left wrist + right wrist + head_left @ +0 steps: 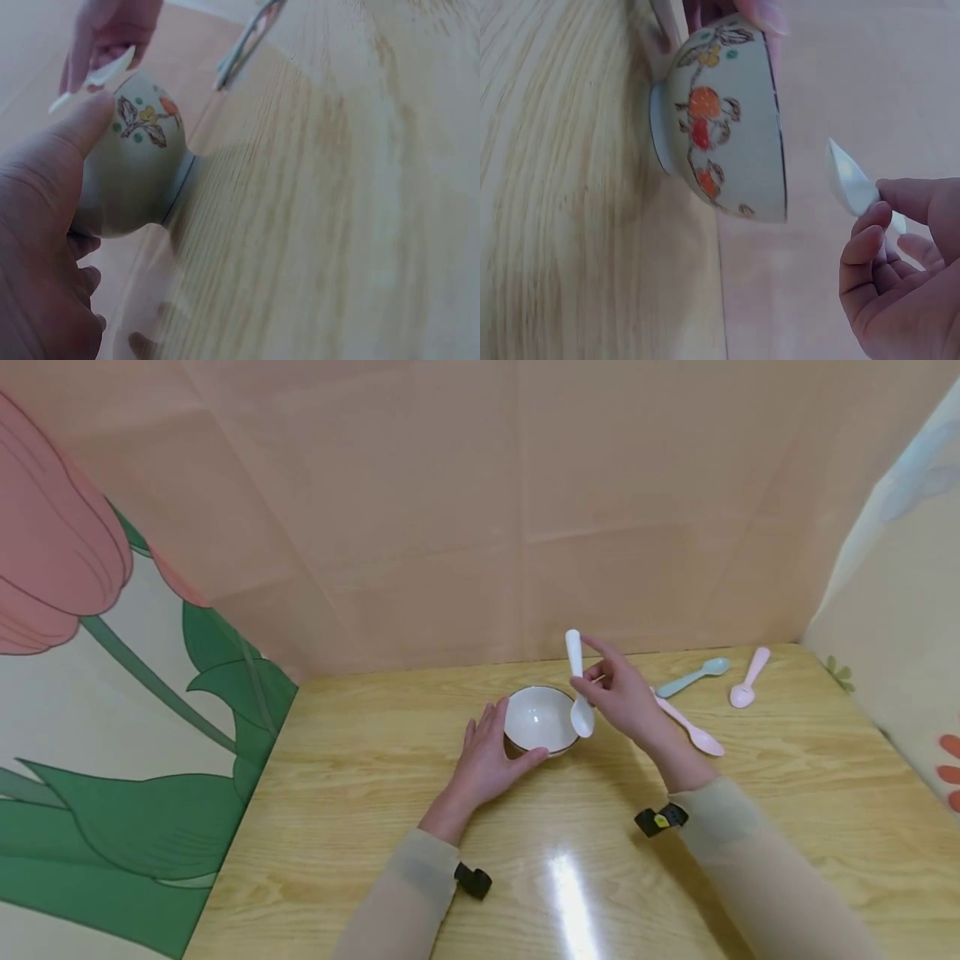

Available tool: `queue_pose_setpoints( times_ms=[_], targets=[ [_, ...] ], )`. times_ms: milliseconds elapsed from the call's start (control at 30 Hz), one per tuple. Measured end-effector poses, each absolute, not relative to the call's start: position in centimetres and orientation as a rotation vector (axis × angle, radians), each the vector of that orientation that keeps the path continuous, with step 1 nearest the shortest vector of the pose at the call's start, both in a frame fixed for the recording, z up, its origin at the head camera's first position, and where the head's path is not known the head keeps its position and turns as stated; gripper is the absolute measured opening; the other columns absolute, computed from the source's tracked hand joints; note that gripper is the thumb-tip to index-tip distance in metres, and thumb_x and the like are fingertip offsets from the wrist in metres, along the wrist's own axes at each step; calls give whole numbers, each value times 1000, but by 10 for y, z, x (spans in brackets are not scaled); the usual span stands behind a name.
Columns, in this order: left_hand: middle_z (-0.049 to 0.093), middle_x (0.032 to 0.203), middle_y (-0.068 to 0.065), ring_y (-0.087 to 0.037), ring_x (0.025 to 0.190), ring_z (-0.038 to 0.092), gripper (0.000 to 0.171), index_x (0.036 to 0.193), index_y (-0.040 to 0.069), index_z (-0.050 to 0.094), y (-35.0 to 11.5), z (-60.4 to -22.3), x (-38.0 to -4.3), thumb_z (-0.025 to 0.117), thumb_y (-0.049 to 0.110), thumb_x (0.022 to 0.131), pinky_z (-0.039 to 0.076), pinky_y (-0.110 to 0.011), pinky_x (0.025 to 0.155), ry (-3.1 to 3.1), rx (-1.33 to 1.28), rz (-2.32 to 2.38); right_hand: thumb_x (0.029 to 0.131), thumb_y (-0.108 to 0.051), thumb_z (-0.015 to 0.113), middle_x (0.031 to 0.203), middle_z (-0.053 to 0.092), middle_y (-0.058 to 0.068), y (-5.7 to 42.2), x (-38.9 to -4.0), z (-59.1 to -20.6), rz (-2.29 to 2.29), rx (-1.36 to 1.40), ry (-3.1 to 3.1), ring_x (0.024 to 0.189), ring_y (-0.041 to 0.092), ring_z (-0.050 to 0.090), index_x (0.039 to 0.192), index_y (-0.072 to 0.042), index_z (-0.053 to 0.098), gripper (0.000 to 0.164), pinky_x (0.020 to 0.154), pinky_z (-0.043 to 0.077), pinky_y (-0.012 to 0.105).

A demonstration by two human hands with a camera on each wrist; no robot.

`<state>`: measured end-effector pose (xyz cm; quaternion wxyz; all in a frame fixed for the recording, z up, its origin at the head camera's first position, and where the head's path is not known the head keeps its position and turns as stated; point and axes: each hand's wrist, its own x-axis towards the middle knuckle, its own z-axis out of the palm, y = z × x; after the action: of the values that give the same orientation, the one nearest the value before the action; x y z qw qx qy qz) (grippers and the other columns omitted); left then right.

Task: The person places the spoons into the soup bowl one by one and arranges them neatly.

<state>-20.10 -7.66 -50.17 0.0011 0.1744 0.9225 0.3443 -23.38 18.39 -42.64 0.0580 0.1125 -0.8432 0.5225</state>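
Note:
A white bowl (534, 720) with a dark rim stands on the wooden table, painted with fruit and leaves on its outside (727, 127). My left hand (489, 763) holds it from the left, thumb by the near rim and fingers round the far-left side. In the left wrist view, the thumb lies along the bowl (139, 176) near its rim. My right hand (621, 695) pinches a white spoon (582, 720) between thumb and fingers. The spoon's head points down beside the bowl's right rim, its handle up. In the right wrist view, the spoon (852, 186) is apart from the bowl.
Right of the bowl lie a blue-green spoon (692, 677), a pink spoon (748, 681) and another pink spoon (697, 735), partly behind my right hand. A pinkish backdrop (420, 527) rises at the table's far edge. A flower-printed panel (142, 693) borders the left side.

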Motion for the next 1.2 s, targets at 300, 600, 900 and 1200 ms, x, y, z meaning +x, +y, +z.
queue_pose_setpoints(
  times_ms=[300, 600, 900, 1200],
  targets=[
    [31, 179, -12, -32, 168, 19, 115, 176, 10, 20, -76, -504, -203, 73, 73, 96, 8, -59, 135, 2899, 552, 1076, 107, -12, 75, 101, 71, 20, 163, -240, -430, 1590, 360, -2570, 77, 19, 63, 171, -14, 38, 74, 61, 52, 24],
    [31, 179, -12, -33, 168, 19, 114, 177, 12, 19, -76, -502, -202, 73, 73, 97, 9, -61, 134, 2892, 549, 1067, 106, -11, 76, 100, 72, 16, 147, -248, -440, 1521, 410, -2599, 75, 21, 66, 169, -14, 42, 72, 62, 55, 27],
    [31, 179, -12, -33, 168, 18, 112, 177, 12, 19, -76, -504, -201, 71, 73, 98, 9, -62, 134, 2892, 565, 1079, 106, -12, 77, 104, 74, 14, 135, -249, -449, 1381, 474, -2657, 85, 25, 69, 170, -17, 42, 73, 69, 57, 36],
    [28, 180, -11, -33, 169, 17, 113, 177, 10, 18, -77, -504, -201, 70, 73, 99, 7, -62, 134, 2887, 568, 1074, 108, -14, 75, 106, 74, 11, 126, -249, -455, 1350, 470, -2696, 87, 25, 68, 171, -20, 41, 72, 72, 56, 38]
  ],
)
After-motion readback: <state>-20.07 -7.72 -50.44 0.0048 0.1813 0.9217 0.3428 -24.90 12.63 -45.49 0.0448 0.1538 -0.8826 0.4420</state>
